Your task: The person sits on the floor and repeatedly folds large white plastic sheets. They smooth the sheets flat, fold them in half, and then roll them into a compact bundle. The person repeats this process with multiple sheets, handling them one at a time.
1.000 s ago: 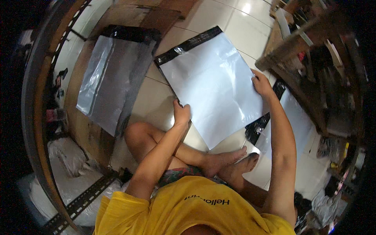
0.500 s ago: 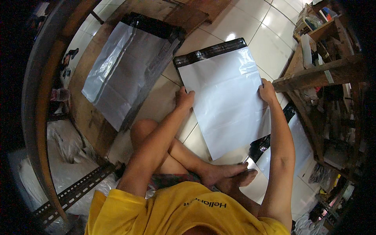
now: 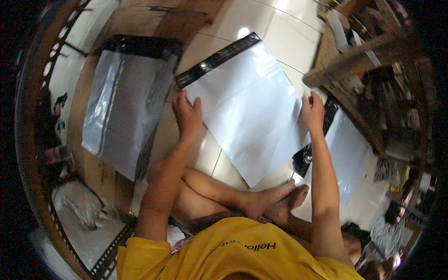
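A large white plastic mailing bag (image 3: 252, 112) with a black band across its far end slants in front of me, above the tiled floor. My left hand (image 3: 187, 114) is closed on its left edge, close to the black band, thumb on the white face. At the right edge, my right hand (image 3: 313, 112) is closed in a pinch on the plastic. To the left lies a stack of similar mailing bags (image 3: 133, 98), black ends away from me. More white-and-black bags (image 3: 343, 149) lie on the floor beyond my right forearm.
Brown cardboard (image 3: 109, 179) lies under the left stack. A wooden frame (image 3: 359, 58) with cluttered shelves stands at the right. A perforated metal rail (image 3: 112, 242) and clear plastic wrapping (image 3: 79, 205) are at the lower left. My crossed legs (image 3: 219, 191) are near the bag's lower corner.
The bag has turned, its black band now slanting more steeply. My left hand has moved along the left edge toward the black band. The whole view has shifted somewhat.
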A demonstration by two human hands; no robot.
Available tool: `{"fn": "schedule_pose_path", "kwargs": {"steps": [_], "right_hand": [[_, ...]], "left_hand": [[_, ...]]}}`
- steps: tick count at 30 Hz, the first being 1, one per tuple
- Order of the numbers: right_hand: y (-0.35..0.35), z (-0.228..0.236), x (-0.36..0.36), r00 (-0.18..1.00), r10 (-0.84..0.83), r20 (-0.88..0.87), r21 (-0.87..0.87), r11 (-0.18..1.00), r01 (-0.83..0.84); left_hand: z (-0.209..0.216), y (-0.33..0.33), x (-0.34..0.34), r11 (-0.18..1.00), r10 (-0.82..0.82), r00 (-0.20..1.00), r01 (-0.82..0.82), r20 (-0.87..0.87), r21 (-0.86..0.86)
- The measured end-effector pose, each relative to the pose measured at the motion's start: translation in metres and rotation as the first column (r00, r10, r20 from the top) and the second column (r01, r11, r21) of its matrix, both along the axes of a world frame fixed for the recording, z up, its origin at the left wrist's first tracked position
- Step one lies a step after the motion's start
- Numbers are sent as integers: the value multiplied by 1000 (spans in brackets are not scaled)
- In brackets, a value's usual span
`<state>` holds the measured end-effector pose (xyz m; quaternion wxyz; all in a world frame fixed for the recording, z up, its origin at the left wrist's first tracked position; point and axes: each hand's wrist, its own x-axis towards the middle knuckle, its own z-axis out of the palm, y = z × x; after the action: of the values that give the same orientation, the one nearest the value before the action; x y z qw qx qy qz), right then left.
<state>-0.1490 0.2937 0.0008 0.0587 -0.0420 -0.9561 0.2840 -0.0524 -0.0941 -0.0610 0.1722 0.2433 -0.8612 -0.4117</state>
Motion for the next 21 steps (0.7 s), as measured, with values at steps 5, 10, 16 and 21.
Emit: {"fn": "schedule_pose_path", "kwargs": {"steps": [5,10,16,21], "right_hand": [[9,-8,146,943,-198,267,-99,968,231],[-32,-7,215,793,-283,539,-52,929,367],[-39,-34,224,732,-301,612,-96,890,446],[-42,-36,220,740,-293,606,-95,896,433]], "left_hand": [[9,-33,-114,863,-301,948,316,100,-395],[-22,-48,-207,748,-327,832,518,448,-415],[-4,-22,-228,689,-401,676,667,618,-283],[-1,-27,-219,749,-409,713,619,569,-238]]}}
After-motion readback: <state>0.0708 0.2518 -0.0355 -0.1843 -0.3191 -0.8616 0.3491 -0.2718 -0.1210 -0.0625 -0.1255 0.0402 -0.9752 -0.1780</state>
